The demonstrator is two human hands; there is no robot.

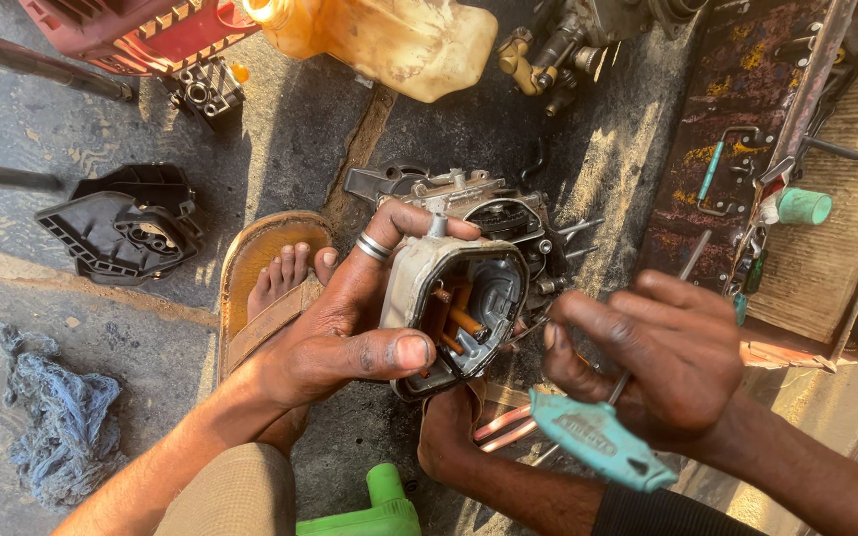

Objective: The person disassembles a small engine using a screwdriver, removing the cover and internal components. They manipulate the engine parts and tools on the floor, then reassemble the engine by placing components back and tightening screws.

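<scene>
Head view looks down on rough, stained concrete ground (101,337) in hard sunlight, with engine parts spread around. Far left of the grip lies a blue-grey rag (57,422); above it sits a black plastic cover (121,223). Closer in, a bare foot rests in a tan sandal (270,283). At the top stand a red housing (141,30) and a yellowish fuel tank (389,35).

The left hand (350,318) is clamped on a grey metal engine casing (454,303), thumb pressed on its lower rim and fingers wrapped over its upper edge, a ring on one finger. The casing is open toward the camera, worn and grimy, with orange parts inside; behind it sits more of the dismantled engine (489,203).

Just right of the casing, the right hand (657,362) is closed around a teal-handled T-shaped key (598,437). Farther right, a rusty tray (707,129) holds small tools.
</scene>
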